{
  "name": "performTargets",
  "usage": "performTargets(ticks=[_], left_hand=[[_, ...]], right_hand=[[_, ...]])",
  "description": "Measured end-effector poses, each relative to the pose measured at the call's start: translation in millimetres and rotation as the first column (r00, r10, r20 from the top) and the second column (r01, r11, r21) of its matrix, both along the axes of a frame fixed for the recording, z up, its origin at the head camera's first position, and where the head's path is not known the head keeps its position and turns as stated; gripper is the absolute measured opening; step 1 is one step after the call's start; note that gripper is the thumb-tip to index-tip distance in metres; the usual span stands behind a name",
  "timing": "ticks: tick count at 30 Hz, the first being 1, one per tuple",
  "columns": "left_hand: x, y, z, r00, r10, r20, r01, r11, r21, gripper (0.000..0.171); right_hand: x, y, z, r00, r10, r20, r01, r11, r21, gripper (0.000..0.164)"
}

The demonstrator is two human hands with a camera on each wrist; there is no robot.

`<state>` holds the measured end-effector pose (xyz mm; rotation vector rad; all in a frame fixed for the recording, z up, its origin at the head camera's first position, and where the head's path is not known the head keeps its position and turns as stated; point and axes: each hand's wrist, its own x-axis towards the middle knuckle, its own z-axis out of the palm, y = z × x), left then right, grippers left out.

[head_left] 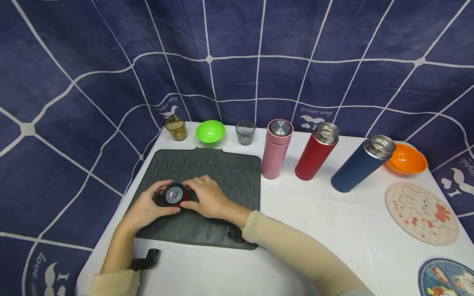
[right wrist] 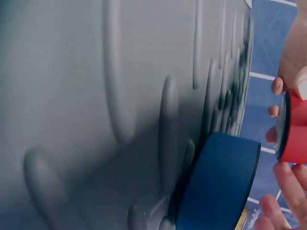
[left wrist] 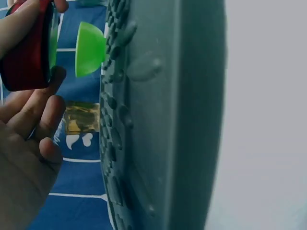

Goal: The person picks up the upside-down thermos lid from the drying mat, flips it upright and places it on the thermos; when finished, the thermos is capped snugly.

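Note:
Between both hands, above the dark grey ribbed mat, is a red bottle lid (head_left: 174,194). Its black-rimmed underside with a grey centre faces up in the head view. My left hand (head_left: 146,207) grips it from the left, with thumb and fingers at the rim. From the other side my right hand (head_left: 209,197) pinches the same red lid. A blue lid (right wrist: 218,184) lies on the mat (head_left: 237,181) in the right wrist view; the right hand and forearm hide it in the head view.
Behind and right of the mat stand a lidded pink bottle (head_left: 275,152), a lidless red bottle (head_left: 314,156) and a lidless blue bottle (head_left: 357,168). Farther back are an amber glass (head_left: 177,129), a green bowl (head_left: 210,133), a grey glass (head_left: 245,133) and an orange bowl (head_left: 407,160). Round mats (head_left: 422,213) lie right.

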<state>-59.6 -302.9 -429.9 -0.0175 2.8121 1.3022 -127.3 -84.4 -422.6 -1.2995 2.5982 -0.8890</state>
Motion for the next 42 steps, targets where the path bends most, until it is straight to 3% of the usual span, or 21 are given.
performTargets(ticks=[6, 10, 14, 18, 21, 24, 28, 31, 33, 36, 42], left_hand=[[2.0, 2, 4.0, 0.996, 0.005, -0.094, 0.003, 0.996, 0.087, 0.077], [2.4, 2, 5.2, 0.990, -0.019, -0.137, 0.050, 0.973, 0.226, 0.071], [2.0, 3, 6.0, 0.982, -0.104, -0.157, 0.159, 0.905, 0.395, 0.069], [1.3, 4, 7.2, 0.968, -0.158, -0.194, 0.240, 0.806, 0.541, 0.064], [0.5, 6, 9.5, 0.964, -0.153, -0.216, 0.253, 0.774, 0.581, 0.063], [0.1, 8, 13.0, 0.969, -0.132, -0.209, 0.228, 0.801, 0.554, 0.068], [0.8, 12, 17.5, 0.980, -0.094, -0.177, 0.164, 0.881, 0.443, 0.076], [1.4, 17, 20.6, 0.986, -0.066, -0.153, 0.108, 0.953, 0.284, 0.075], [1.4, 21, 23.2, 0.988, -0.061, -0.144, 0.085, 0.983, 0.161, 0.073], [1.2, 27, 27.3, 0.986, -0.059, -0.154, 0.062, 0.998, 0.010, 0.074], [2.4, 35, 31.7, 0.985, -0.041, -0.167, 0.039, 0.999, -0.013, 0.080]], right_hand=[[-3.9, 7, 4.1, 0.999, 0.019, 0.038, -0.016, 0.998, -0.060, 0.057], [-5.6, 12, 7.2, 0.990, 0.044, 0.135, -0.026, 0.990, -0.139, 0.053], [-6.1, 14, 10.5, 0.980, 0.055, 0.190, -0.018, 0.981, -0.191, 0.049], [-6.3, 16, 11.0, 0.982, 0.070, 0.178, -0.034, 0.980, -0.197, 0.048], [-7.0, 18, 9.2, 0.985, 0.077, 0.157, -0.046, 0.981, -0.190, 0.046], [-7.7, 21, 7.9, 0.988, 0.072, 0.139, -0.044, 0.981, -0.190, 0.045], [-8.3, 25, 8.8, 0.990, 0.061, 0.124, -0.034, 0.976, -0.214, 0.046], [-8.4, 28, 9.8, 0.991, 0.057, 0.118, -0.028, 0.971, -0.239, 0.047], [-8.6, 29, 10.5, 0.992, 0.064, 0.108, -0.034, 0.965, -0.259, 0.049], [-8.6, 30, 11.3, 0.992, 0.075, 0.097, -0.045, 0.959, -0.279, 0.048], [-8.3, 33, 9.4, 0.994, 0.066, 0.092, -0.038, 0.957, -0.286, 0.048]])
